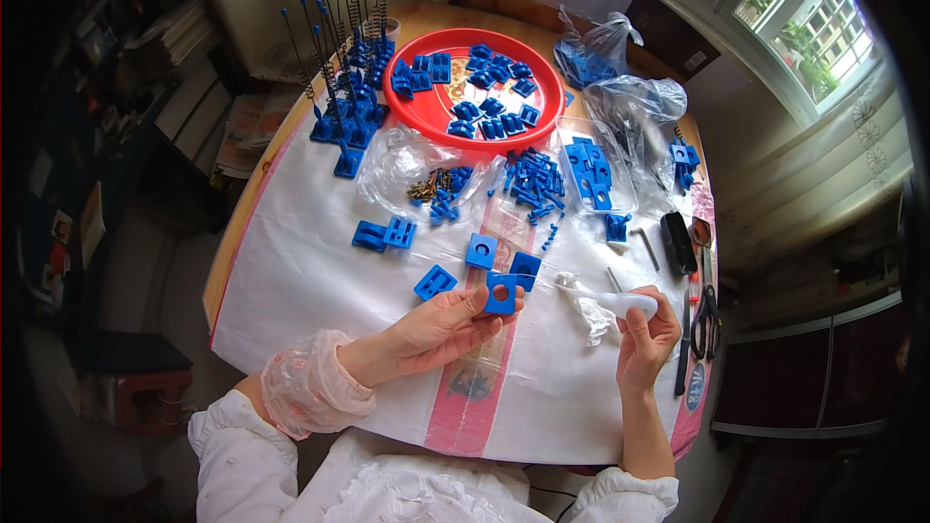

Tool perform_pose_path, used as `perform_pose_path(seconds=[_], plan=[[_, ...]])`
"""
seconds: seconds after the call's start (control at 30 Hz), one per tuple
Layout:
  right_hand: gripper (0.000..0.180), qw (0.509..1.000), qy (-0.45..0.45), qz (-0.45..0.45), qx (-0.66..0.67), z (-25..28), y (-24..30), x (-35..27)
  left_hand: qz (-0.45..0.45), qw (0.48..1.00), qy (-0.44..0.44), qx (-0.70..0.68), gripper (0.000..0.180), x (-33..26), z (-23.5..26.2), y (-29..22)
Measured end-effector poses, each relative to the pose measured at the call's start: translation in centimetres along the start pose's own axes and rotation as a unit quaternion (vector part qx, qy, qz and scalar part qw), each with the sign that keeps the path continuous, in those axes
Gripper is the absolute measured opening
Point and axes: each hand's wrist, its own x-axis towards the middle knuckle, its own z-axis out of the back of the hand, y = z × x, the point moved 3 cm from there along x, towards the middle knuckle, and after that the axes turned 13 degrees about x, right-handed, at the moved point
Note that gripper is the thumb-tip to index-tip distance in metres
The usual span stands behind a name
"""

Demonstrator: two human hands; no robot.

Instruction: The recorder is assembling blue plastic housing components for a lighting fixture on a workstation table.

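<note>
My left hand (436, 331) pinches a blue square plastic piece (499, 306) with a round hole, tilted up above the table. In my right hand (647, 344) is a small whitish squeeze bottle (628, 303); its long thin tip reaches left toward the blue piece. Whether the tip touches the piece, I cannot tell. Just beyond my left hand lie a blue piece with a ring-shaped recess (480, 251), another blue piece (525, 269) and a slotted blue piece (435, 281). A crumpled white tissue (587, 310) lies between my hands.
A red round tray (395, 102) holds several blue parts. Springs on blue bases (346, 121) stand at the far left. Blue pins (533, 179), a clear plastic box (620, 196) and plastic bags (630, 102) sit farther back. Black scissors (710, 315) lie at the right edge.
</note>
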Motion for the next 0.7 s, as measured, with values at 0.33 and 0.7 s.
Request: perform_pose_path(seconds=[0.33, 0.7], plan=[[0.018, 1.000, 0.002, 0.011, -0.011, 0.47, -0.15, -0.15, 0.003, 1.000, -0.003, -0.004, 0.044, -0.02, -0.13, 0.03], [0.018, 1.000, 0.002, 0.013, -0.015, 0.45, -0.16, -0.20, 0.007, 1.000, -0.001, -0.008, 0.042, 0.01, -0.05, 0.07]])
